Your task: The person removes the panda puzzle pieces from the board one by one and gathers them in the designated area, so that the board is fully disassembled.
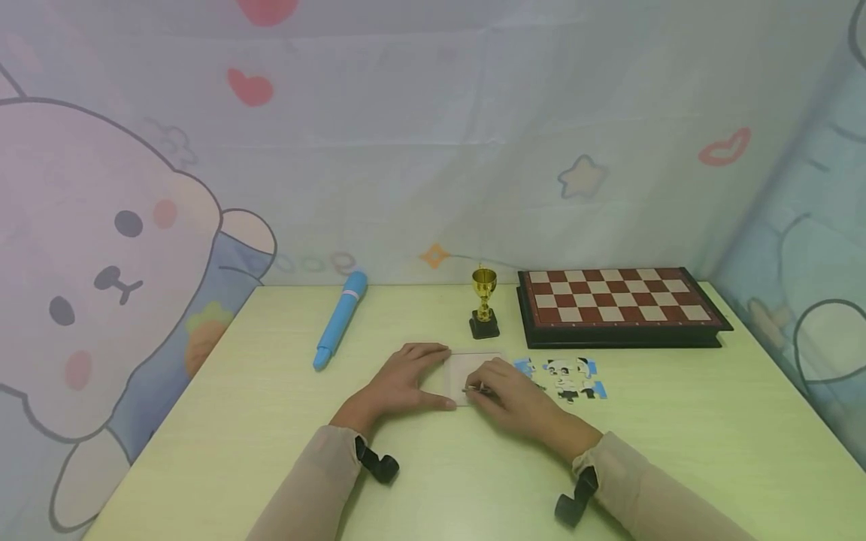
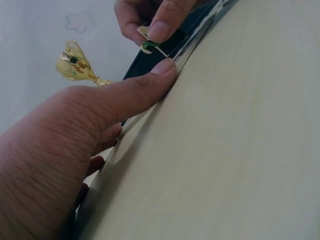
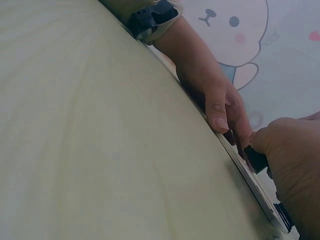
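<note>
A flat, pale square puzzle tray [image 1: 467, 367] lies on the table in front of the person. My left hand [image 1: 404, 383] rests at its left side, thumb on the near edge and fingers spread to the far edge. Above the tray, my right hand [image 1: 509, 394] pinches a small puzzle piece [image 2: 146, 46] between thumb and fingers; its dark side [image 3: 256, 160] shows in the right wrist view. Right of the tray lie several loose puzzle pieces [image 1: 568, 376] with blue, white and black panda print, partly hidden by the right hand.
Behind the tray stands a small gold trophy cup [image 1: 484, 289] on a black base. A folded chessboard box [image 1: 619, 304] sits at the back right. On the left lies a blue pen-shaped object [image 1: 341, 319]. A printed cloth [image 1: 406, 150] hangs behind the table [image 1: 237, 451].
</note>
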The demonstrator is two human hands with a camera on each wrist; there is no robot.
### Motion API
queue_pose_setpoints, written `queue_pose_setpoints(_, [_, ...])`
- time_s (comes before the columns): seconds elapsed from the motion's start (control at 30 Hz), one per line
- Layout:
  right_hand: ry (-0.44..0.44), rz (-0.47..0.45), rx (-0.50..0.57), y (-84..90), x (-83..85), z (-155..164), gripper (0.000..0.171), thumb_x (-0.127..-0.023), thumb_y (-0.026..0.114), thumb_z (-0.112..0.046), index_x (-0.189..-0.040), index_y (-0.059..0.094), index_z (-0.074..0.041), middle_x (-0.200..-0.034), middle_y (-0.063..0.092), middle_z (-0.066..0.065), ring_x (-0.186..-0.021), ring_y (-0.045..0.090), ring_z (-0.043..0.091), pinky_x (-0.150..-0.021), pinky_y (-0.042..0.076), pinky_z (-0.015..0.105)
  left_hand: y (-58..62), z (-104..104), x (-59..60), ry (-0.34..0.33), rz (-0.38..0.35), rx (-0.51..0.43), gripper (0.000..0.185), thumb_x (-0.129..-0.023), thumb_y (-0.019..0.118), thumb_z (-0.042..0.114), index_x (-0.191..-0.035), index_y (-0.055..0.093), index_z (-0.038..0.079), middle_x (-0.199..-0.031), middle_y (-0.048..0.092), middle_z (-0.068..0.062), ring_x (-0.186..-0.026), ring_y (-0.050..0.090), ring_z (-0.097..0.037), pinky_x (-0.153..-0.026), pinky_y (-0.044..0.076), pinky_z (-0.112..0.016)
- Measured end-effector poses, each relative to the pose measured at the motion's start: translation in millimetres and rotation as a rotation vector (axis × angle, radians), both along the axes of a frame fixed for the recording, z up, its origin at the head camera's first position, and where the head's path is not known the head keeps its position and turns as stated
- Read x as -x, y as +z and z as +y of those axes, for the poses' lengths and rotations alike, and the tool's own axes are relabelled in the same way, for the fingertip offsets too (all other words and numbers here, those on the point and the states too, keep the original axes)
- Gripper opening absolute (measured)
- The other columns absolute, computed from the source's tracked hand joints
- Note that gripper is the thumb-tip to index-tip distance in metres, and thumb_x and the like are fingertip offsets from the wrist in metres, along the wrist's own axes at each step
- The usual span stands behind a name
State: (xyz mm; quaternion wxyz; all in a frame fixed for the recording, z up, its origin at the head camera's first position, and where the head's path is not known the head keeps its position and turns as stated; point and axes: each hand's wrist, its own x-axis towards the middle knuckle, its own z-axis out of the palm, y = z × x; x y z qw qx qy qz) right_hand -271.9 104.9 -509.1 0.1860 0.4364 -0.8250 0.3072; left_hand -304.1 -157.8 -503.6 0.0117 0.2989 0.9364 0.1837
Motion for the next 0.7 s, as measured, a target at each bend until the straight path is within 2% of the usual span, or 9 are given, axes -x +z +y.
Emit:
queue_pose_setpoints(0.37, [-0.067,-0.064,0.002,-0.3,-3.1,25,0.015,-0.092,0.075,-0.02,-0.107,0.071,-0.019,-0.101,0.066,-0.012,-0.095,0.06,0.003,-0.081,0.054,0.029,1.0,2,-0.5,0.002,-0.003,0.007,0.098,-0.077,0.062,0.081,-0.155,0.042,0.025,-0.157,0.037,0.01,-0.144,0.031,-0.017,-0.117,0.026,-0.045])
queue_pose_setpoints(0.7, [-0.154,-0.092,0.059,-2.4,-17.8,82,0.019,-0.089,0.078,-0.018,-0.105,0.069,-0.024,-0.099,0.062,-0.016,-0.085,0.056,0.001,-0.071,0.052,0.025,0.2,1,-0.4,-0.001,0.003,-0.01,0.099,-0.076,0.064,0.08,-0.155,0.043,0.024,-0.157,0.039,0.009,-0.144,0.031,-0.018,-0.117,0.026,-0.046])
